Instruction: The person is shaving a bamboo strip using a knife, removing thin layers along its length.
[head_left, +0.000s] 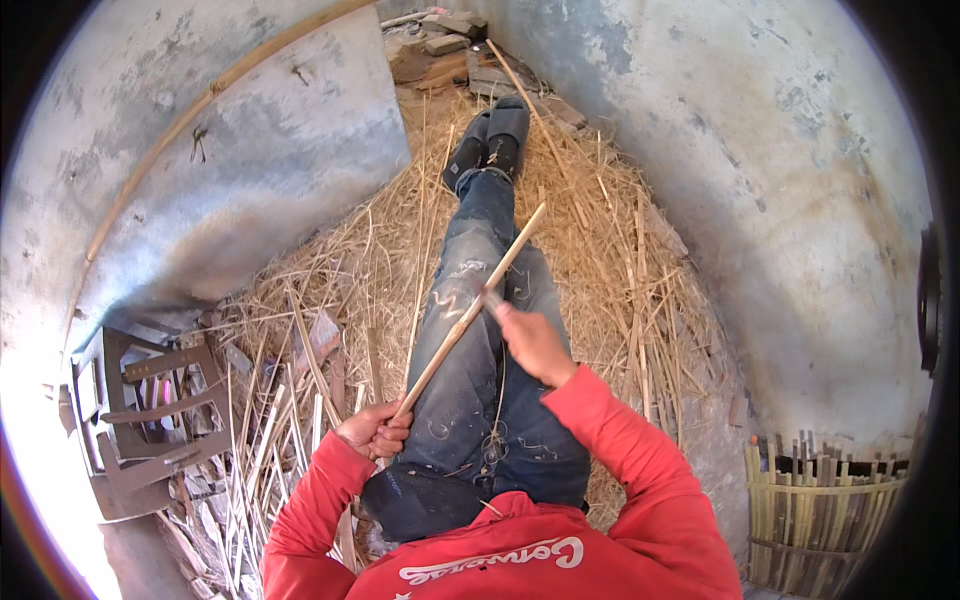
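Stick (pixel 470 312) slants over the jeans (pixel 450 420), its near end pinched in the left hand's grip (pixel 375 430), seemingly for steadiness. The right hand (pixel 535 345) clasps a tool (pixel 492 301) at mid-stick.

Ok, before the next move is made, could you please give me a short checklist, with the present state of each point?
1. Left hand grips the long, pale, slender wooden stick: ok, fingers closed around its near end.
2. Right hand holds the small, slim hand tool: ok, fingers closed on it.
3. Left fingers are away from the tool: ok, the tool is farther up the stick.
4. Legs are clear of the space under the tool: not ok, the worn blue denim trousers are directly below.
5. Tool's edge direction: cannot tell, too small to see.
6. Stick rests firmly on the trousers: cannot tell from this angle.
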